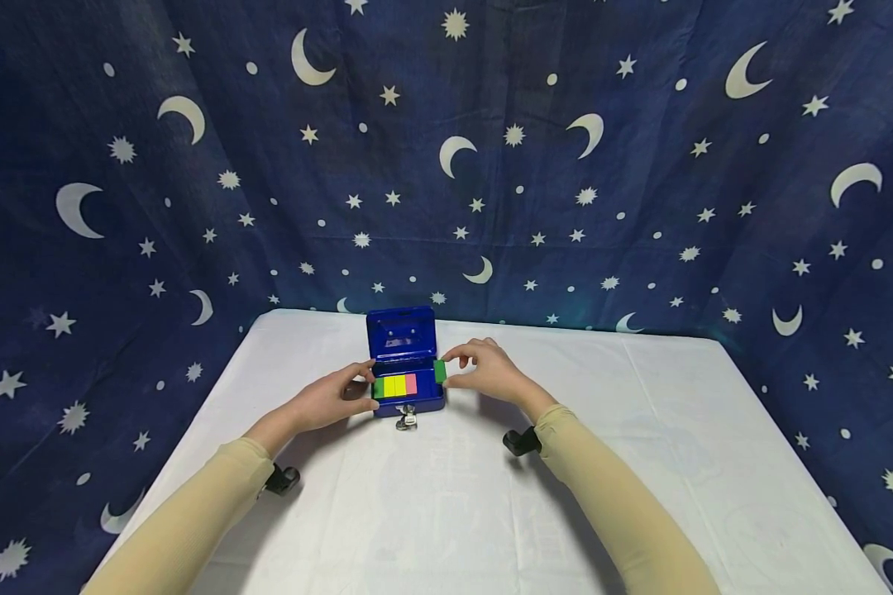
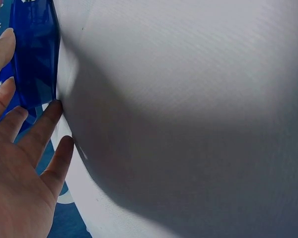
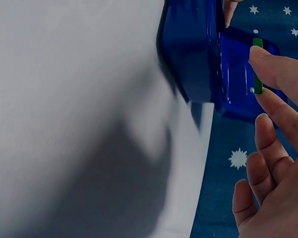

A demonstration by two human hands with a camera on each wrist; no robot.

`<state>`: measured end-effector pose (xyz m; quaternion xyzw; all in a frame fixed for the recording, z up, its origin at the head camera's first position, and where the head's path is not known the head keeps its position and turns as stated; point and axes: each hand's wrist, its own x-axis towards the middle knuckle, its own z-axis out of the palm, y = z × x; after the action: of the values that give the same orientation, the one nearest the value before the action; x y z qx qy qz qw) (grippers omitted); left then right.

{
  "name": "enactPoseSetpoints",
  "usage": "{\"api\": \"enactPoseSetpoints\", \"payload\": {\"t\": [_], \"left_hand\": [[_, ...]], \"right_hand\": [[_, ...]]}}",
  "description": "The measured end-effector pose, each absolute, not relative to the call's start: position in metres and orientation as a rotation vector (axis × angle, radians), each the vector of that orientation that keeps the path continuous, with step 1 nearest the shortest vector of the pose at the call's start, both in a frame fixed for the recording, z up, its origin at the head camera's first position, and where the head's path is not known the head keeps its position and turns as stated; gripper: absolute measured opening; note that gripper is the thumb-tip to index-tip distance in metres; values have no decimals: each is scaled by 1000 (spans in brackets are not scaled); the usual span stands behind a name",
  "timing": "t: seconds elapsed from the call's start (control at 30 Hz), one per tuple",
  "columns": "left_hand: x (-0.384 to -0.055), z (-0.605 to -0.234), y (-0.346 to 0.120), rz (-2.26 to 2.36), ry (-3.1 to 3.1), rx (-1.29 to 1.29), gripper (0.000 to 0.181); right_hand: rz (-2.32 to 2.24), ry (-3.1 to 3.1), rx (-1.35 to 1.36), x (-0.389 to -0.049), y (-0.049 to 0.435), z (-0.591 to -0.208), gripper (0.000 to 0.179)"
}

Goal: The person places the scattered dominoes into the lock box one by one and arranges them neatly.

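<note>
A blue metal cash box point(image 1: 387, 409) sits on the table with its lid point(image 1: 400, 332) raised at the back. Inside, at the left, lies a row of coloured blocks: a green block point(image 1: 379, 387), yellow blocks point(image 1: 394, 386) and a pink block point(image 1: 411, 384). Between thumb and forefinger my right hand point(image 1: 491, 372) pinches another green block point(image 1: 440, 371) above the box's right edge; its narrow side shows in the right wrist view. My left hand point(image 1: 327, 400) rests its fingertips against the box's left side, fingers spread and relaxed in the left wrist view.
A small padlock or set of keys point(image 1: 407, 419) hangs at the box's front. White cloth point(image 1: 446, 512) covers the table. Behind it hangs a dark blue curtain point(image 1: 491, 165) with moons and stars. A black wrist mount point(image 1: 521, 441) sticks out beneath the right forearm.
</note>
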<state>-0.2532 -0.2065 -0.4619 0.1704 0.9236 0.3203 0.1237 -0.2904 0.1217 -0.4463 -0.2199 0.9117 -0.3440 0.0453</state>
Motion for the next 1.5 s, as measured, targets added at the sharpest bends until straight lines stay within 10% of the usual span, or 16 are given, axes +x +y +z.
{"api": "enactPoseSetpoints", "payload": {"t": [1.5], "left_hand": [[-255,-465,-209,952,2686,504,50]], "right_hand": [[-473,2959,-522,-293,62,-456,41]]}}
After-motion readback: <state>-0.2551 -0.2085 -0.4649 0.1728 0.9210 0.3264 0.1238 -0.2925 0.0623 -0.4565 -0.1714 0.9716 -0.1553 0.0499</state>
